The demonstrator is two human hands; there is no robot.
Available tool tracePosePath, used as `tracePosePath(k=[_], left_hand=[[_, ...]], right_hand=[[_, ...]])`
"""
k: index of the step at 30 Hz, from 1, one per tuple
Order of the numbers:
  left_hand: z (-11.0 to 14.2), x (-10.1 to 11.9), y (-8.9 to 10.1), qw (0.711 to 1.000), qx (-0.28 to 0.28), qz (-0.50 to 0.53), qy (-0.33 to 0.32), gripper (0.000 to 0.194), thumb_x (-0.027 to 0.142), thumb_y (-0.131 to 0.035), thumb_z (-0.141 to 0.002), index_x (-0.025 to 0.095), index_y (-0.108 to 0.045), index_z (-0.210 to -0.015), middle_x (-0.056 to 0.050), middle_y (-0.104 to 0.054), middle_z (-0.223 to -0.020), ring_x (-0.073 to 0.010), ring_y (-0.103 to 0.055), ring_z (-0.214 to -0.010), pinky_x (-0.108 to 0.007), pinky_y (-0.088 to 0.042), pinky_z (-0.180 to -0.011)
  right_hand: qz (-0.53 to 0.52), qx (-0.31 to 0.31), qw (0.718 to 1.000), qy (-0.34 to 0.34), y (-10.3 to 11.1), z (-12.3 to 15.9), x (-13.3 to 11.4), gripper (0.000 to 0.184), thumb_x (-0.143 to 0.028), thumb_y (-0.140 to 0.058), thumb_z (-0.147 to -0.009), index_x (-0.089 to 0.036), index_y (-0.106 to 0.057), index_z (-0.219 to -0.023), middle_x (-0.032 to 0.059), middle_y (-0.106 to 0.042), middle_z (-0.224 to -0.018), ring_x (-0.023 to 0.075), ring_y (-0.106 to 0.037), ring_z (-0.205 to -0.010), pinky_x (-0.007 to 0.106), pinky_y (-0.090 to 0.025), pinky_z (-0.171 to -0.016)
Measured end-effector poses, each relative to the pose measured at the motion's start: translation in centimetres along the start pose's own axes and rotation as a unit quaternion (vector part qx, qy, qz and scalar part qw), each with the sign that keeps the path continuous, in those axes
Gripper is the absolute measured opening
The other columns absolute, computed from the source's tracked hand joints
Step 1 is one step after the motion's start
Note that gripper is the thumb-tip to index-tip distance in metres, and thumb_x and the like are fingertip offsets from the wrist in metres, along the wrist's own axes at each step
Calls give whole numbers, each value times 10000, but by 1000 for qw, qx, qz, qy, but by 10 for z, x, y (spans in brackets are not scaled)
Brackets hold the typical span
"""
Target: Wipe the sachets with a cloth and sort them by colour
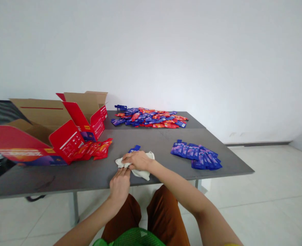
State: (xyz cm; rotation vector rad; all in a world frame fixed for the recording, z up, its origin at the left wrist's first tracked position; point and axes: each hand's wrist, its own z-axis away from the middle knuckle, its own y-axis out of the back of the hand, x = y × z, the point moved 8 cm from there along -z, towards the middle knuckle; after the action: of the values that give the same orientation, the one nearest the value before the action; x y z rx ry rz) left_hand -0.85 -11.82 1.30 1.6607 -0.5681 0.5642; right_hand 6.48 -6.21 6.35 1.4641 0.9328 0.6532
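Note:
A crumpled white cloth (142, 174) lies near the front edge of the dark grey table. My right hand (137, 160) is on top of it, fingers curled and pressed into the fabric. Just left of the cloth, my left hand (120, 183) rests with its fingers stretched forward and flat, fingertips touching the cloth's near edge. One end of a blue packet (134, 148) sticks out beyond the cloth; the rest of it is hidden beneath the cloth and my right hand.
Blue packets (203, 158) lie fanned out at right. Red packets (99, 150) overlap beside two open red cartons (66, 140) (97, 124) at left. A mixed heap of red and blue packets (151, 118) covers the back of the table (156, 136), near the white wall.

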Motion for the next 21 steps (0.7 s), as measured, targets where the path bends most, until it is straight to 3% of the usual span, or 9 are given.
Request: tracePosePath(k=[8,12,18,21], left_hand=[[-3,12,6,998,-24,-56,-35,333,93,-406,-829,163,-700,-970,-211,-622,-1138,-361,-546,-1101,-490,-353,-982],[-12,13,5,999,-34,-21,-27,303,67,-440,-808,146,-702,-938,-243,-602,-1155,-394,-536,-1114,-528,-363,-959],[-15,1,0,996,-6,86,5,286,19,-462,-777,141,-700,-876,-238,-611,-1133,-385,-456,-1219,-547,-306,-1018],[-11,7,-2,999,3,28,-29,312,20,-465,-783,137,-705,-945,-228,-597,-1180,-358,-465,-1223,-495,-346,-1014]], right_hand=[[-74,0,997,28,6,18,15,424,-120,-496,-806,-345,-620,-1143,-99,-542,-1284,91,-514,-1143,174,-369,-915],[-58,31,998,-6,4,13,30,437,-109,-472,-804,-360,-635,-1123,-110,-558,-1257,100,-523,-1109,194,-374,-920],[12,52,984,-171,8,6,77,488,-105,-415,-838,-357,-581,-1221,-43,-563,-1243,169,-511,-1064,292,-408,-903],[-6,54,989,-135,7,4,78,504,-69,-436,-800,-312,-598,-1211,-21,-560,-1240,163,-512,-1059,293,-382,-940]])
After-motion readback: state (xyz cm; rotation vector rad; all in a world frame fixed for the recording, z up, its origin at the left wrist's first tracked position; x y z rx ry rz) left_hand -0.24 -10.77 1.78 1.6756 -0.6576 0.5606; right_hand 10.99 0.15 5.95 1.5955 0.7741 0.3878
